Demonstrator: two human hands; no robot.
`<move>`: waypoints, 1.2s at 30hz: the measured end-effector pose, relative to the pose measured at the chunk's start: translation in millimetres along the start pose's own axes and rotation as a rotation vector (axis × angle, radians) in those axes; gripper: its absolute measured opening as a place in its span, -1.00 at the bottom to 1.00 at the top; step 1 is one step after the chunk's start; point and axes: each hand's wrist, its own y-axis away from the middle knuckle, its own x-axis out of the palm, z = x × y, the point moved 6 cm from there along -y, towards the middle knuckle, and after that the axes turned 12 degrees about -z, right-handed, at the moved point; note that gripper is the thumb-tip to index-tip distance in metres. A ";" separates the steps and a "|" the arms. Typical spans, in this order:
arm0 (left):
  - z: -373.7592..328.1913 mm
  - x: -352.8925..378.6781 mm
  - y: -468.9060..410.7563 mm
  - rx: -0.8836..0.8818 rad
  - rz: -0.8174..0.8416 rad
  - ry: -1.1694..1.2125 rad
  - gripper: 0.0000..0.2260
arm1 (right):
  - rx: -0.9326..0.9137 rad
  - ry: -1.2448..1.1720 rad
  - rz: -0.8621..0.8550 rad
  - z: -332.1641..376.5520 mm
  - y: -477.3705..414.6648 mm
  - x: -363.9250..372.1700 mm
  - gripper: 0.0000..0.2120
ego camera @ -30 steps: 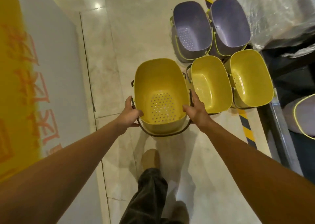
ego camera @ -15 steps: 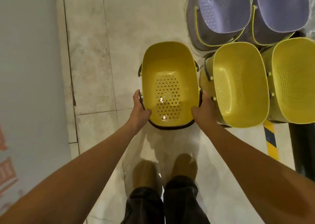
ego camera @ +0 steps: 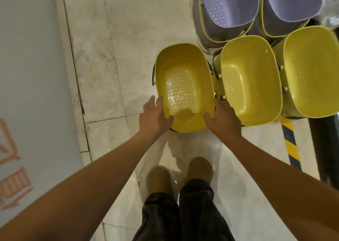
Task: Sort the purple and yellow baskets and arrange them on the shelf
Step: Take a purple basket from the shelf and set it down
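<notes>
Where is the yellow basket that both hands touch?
Head view, centre: the basket lies between left hand and right hand, with a second yellow basket at its right.

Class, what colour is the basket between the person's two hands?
Yellow, with a hole-patterned base; the basket shows best in the head view.
</notes>
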 end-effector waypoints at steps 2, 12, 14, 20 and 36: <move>-21.1 -21.9 9.7 0.164 -0.009 -0.216 -0.38 | -0.061 0.160 0.004 6.9 6.3 -27.1 -0.61; -190.7 -105.6 69.2 0.715 -0.076 -0.652 -0.40 | 0.017 0.360 -0.226 -42.2 45.4 -195.1 -0.59; -234.1 -102.7 84.2 0.803 -0.096 -0.659 -0.40 | 0.110 0.369 -0.238 -76.9 54.4 -221.4 -0.60; -381.5 -38.0 138.1 1.033 -0.118 -0.597 -0.40 | 0.354 0.365 -0.340 -208.9 85.0 -279.7 -0.61; -608.0 203.2 148.3 0.954 -0.102 -0.149 -0.27 | 0.958 -0.336 -0.708 -515.9 102.2 -247.4 -0.47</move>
